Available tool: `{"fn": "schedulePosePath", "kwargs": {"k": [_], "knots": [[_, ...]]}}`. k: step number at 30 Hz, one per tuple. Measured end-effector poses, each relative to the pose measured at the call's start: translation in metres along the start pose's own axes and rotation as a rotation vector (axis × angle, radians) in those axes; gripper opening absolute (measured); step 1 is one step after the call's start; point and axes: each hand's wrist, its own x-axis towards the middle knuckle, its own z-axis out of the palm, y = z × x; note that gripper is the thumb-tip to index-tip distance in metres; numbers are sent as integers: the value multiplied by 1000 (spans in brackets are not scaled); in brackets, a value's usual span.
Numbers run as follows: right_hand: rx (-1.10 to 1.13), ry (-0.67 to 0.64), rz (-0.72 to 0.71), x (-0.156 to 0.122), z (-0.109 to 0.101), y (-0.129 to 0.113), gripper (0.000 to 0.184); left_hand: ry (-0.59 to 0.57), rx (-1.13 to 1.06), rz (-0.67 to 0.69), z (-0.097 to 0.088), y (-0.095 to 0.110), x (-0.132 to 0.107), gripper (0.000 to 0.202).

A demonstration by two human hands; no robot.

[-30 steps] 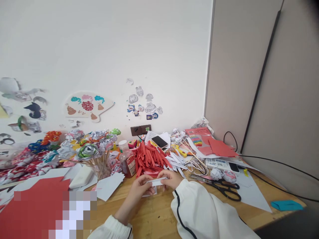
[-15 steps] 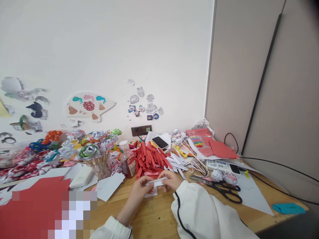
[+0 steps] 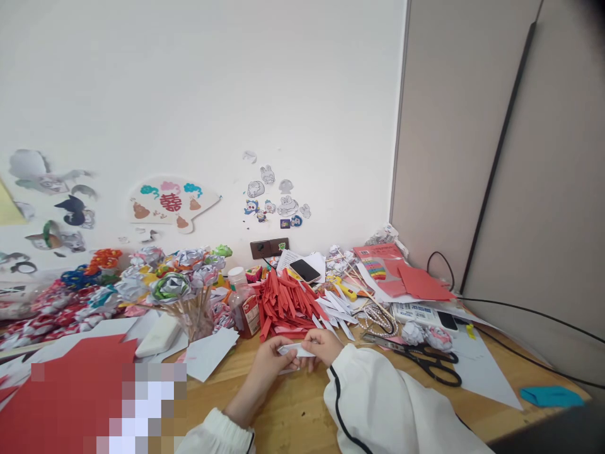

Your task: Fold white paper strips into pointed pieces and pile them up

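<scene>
A small folded strip of white paper stretches between my two hands, just above the table's front half. My left hand pinches its left end between thumb and fingers. At the other end, my right hand is closed on the paper, thumb on top. Part of another white piece shows beneath the fingers, mostly hidden. Right behind my hands lies a heap of folded red paper strips, with folded white strips beside it on the right.
Black scissors lie to the right, near crumpled paper balls. A bottle and a holder of paper flowers on sticks stand left of the red heap. A phone rests behind it. Red sheets cover the left front.
Both hands keep hold of the white strip, and the fingers have shifted a little along it. The whole view has moved slightly; other things lie as before.
</scene>
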Motion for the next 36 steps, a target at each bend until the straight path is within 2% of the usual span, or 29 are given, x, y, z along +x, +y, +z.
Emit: {"fn": "schedulePosePath", "kwargs": {"k": [7,11,16,19,24,31,36], "knots": [[23,4,-45,-1,3,-5,30,2,-25,-56,-3,2,1,36],[17,9,-51,-2,3,-9,27,-56,-50,-123,-8,1,4,40],[36,13,-51,-5,2,-18,26,-50,-36,-129,-10,3,4,46],[58,18,-72,-7,-1,-22,27,-69,-70,-118,-10,6,3,41],[71,-60,-96,-7,-4,-20,30,-95,-137,-125,-8,5,1,29],[-134,-81,-220,-11,-4,-19,28,-62,-314,-132,-9,3,-4,13],[-513,9,-477,-14,-6,-24,34,-31,-388,-162,-12,4,-7,12]]}}
